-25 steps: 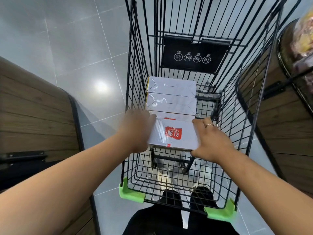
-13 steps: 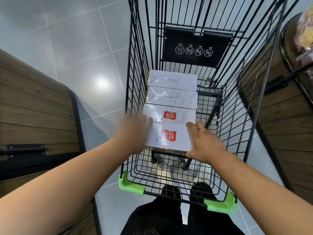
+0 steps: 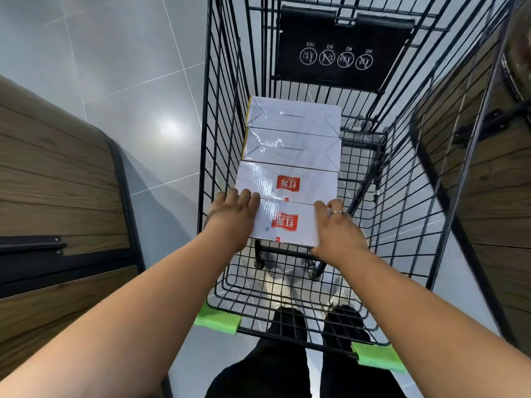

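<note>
A black wire shopping cart [image 3: 222, 156] fills the view in front of you. Three white boxes [image 3: 290, 150] lie in a row along its left side. The nearest box [image 3: 287, 225], fourth in line, touches the third. Your left hand [image 3: 232, 219] grips its left end, fingers over the top. Your right hand [image 3: 336, 234], wearing a ring [image 3: 337, 212], grips the right end. Whether its base is fully down is unclear. Letting go early could tip it, the glossy wrap may slip, and your left fingers could catch against the wire.
</note>
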{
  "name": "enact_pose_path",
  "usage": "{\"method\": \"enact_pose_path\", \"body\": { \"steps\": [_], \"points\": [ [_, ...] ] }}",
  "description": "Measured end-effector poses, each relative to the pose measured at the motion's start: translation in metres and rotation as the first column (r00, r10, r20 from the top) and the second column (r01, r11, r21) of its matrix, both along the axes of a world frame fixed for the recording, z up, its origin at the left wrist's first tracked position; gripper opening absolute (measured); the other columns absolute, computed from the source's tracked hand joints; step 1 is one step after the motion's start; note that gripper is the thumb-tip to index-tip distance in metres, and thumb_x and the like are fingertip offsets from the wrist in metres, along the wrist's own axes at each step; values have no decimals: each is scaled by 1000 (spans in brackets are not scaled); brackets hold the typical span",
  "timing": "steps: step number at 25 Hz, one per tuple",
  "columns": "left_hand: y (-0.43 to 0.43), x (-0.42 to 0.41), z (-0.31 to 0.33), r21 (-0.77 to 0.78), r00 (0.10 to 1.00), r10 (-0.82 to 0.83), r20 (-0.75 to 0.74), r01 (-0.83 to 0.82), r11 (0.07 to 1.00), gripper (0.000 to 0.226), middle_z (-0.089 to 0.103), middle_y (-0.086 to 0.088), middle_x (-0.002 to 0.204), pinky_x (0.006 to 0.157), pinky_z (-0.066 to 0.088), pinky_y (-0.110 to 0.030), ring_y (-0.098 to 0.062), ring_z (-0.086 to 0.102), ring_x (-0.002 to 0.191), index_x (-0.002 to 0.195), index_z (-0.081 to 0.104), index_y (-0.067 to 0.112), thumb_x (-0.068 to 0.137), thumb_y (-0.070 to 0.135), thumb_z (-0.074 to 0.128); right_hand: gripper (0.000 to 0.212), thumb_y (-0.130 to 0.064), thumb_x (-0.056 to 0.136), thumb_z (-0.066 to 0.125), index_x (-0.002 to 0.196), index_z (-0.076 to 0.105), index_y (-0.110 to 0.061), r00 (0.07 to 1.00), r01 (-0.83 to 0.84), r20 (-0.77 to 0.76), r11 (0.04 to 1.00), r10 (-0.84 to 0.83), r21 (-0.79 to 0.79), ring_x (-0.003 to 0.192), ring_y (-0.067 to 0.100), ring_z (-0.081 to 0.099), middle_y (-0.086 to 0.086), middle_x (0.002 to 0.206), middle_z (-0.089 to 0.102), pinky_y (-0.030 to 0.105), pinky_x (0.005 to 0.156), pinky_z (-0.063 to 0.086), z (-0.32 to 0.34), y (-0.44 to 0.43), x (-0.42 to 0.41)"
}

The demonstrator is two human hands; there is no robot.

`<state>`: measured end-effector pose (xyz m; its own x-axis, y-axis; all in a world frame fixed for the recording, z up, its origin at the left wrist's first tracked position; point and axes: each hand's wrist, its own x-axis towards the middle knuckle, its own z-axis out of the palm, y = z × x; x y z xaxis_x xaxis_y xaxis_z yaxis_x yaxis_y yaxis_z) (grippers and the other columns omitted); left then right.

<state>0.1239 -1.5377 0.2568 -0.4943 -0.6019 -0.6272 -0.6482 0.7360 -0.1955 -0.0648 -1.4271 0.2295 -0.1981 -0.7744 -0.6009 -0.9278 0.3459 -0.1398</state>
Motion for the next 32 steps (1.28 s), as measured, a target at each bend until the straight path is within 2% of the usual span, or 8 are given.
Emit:
{"method": "enact_pose_path", "body": {
  "steps": [6,10,12,14,18,21,27,32],
  "points": [
    [4,-4,-19,35,994,53,99,-57,998,104,11,-8,149,117,17,-42,-29,15,141,150,-4,11,78,26,69,94,-28,72,78,143,17,-16,1000,20,5,1000,-20,18,107,32,46,14,134,20,43,80,55,-18,1,7],
    [5,-3,-19,45,988,56,141,-63,997,102,5,-12,152,117,17,-42,-31,15,142,151,-4,10,79,22,68,93,-21,77,74,147,13,-20,1000,8,30,1000,-8,5,113,33,45,14,141,12,42,87,53,-18,6,4],
    [4,-4,-14,49,990,60,128,-67,997,98,6,-12,153,117,19,-42,-31,15,143,151,-2,11,81,22,65,95,-25,78,74,148,11,-23,1000,-2,15,1000,2,15,119,34,41,14,147,5,42,87,53,-13,7,0],
    [5,-3,-7,30,996,46,83,-49,998,91,9,-13,154,117,18,-43,-32,14,143,151,0,12,84,23,61,98,-32,78,75,150,8,-25,1000,-9,-4,999,9,32,125,35,37,14,151,1,44,89,53,-3,8,-4],
    [-2,-1,15,-106,999,-34,-31,31,994,78,16,-13,154,119,11,-45,-33,11,145,151,7,13,89,25,53,104,-45,79,72,152,0,-27,995,-48,-83,998,51,37,131,36,33,15,155,-2,45,91,51,27,13,-18],
    [-11,-13,48,-196,989,-74,-129,48,980,73,20,-13,155,118,13,-44,-32,14,145,151,9,15,92,28,48,105,-49,79,71,152,-1,-29,993,36,-111,999,-35,2,135,37,30,15,158,-3,48,96,47,62,19,-33],
    [-14,-55,132,-270,933,-182,-311,98,958,90,22,-11,157,117,18,-44,-30,19,145,152,10,19,85,50,62,103,-51,76,74,151,7,-31,977,181,-82,965,-199,-188,137,34,29,11,158,5,49,101,43,154,29,-63],
    [20,-109,200,-295,867,-315,-385,208,933,96,20,-8,158,115,23,-40,-27,22,144,153,6,19,84,59,59,103,-58,74,72,151,9,-31,941,261,-129,915,-311,-307,130,35,36,11,154,14,47,98,45,226,70,-97]
  ]
}}
